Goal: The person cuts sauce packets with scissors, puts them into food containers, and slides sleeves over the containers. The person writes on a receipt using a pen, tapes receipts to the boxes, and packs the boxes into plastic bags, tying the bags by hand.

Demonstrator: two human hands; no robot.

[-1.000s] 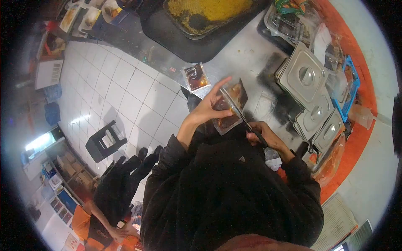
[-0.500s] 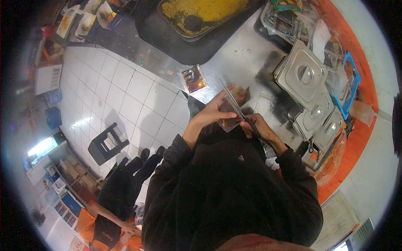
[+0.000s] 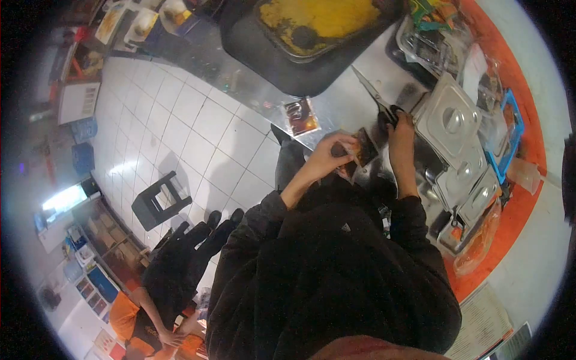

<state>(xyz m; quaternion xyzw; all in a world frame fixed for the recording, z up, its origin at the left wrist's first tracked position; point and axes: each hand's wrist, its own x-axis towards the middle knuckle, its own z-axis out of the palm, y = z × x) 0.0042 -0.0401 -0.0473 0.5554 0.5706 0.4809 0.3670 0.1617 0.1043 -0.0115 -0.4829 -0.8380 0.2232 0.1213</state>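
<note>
Centrally, a dark sachet [image 3: 367, 150] is pinched along its left side by the closed fingers of the left hand [image 3: 336, 151], its remainder jutting out to their right. The handles of the scissors [image 3: 368, 89] are gripped in the curled fingers of the right hand [image 3: 401, 135], right of center, with the blades pointed toward the upper left. A second sachet [image 3: 301, 117] is seen on the metal table [image 3: 343, 90], below the black tray [image 3: 288, 81]; metal lids [image 3: 453, 123] are stacked at right.

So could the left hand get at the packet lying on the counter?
Probably yes: the packet on the counter is near the left hand, with nothing visible between them, though that hand holds another packet.
</note>
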